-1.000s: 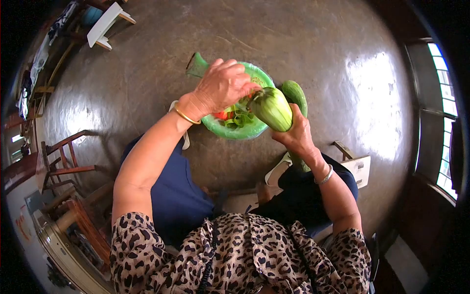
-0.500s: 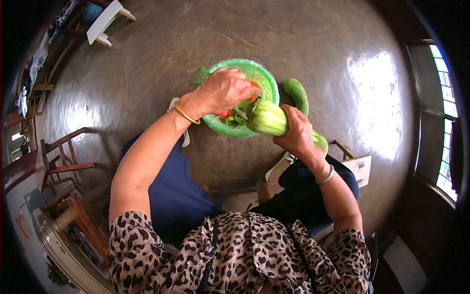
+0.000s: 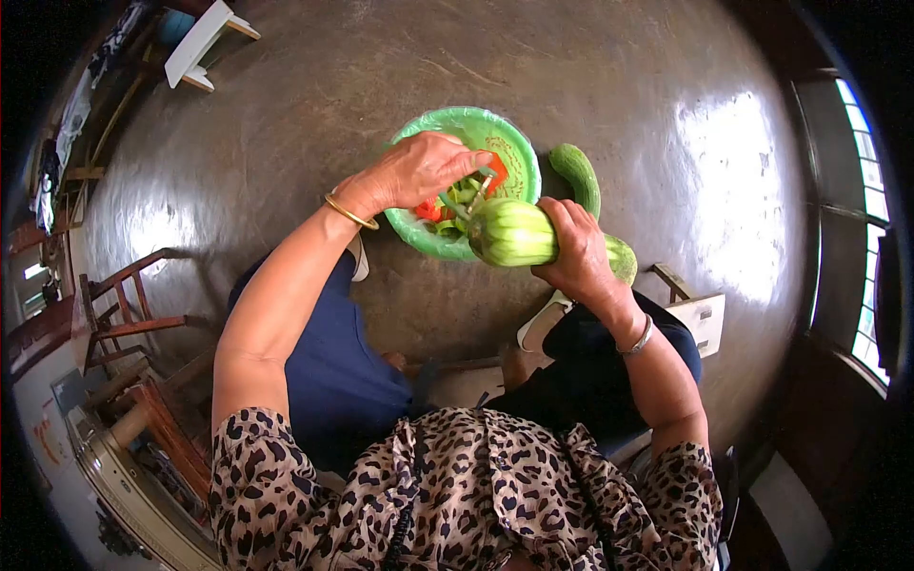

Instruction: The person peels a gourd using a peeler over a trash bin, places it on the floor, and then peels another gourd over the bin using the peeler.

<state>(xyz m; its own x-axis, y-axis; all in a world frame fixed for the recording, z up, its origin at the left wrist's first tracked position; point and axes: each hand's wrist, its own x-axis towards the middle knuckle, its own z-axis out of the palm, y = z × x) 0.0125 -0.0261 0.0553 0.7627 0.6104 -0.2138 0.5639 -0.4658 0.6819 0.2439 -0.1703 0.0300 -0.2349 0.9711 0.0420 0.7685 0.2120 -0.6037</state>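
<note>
My right hand [image 3: 583,251] is wrapped round a long pale green gourd [image 3: 514,233], held sideways over the right side of a green basin [image 3: 433,122]. The gourd's greener end [image 3: 621,259] sticks out behind that hand. My left hand [image 3: 426,171] is closed in a pinch over the basin, near the gourd's left end; a small thin thing at its fingertips is too hidden to name. Inside the basin, which has clear plastic over its rim, are green peel strips [image 3: 447,228] and red pieces [image 3: 427,209]. A darker green gourd [image 3: 576,174] lies on the floor right of the basin.
A white stool [image 3: 202,43] stands at the upper left, and another white stool [image 3: 700,324] is beside my right knee. A wooden chair [image 3: 138,295] stands at the left. My knees are spread on the near side of the basin. Windows line the right.
The gourd in my right hand has swung from upright to sideways, its left end now lower. My left hand has shifted slightly. The green piece beyond it at the basin's upper left no longer shows.
</note>
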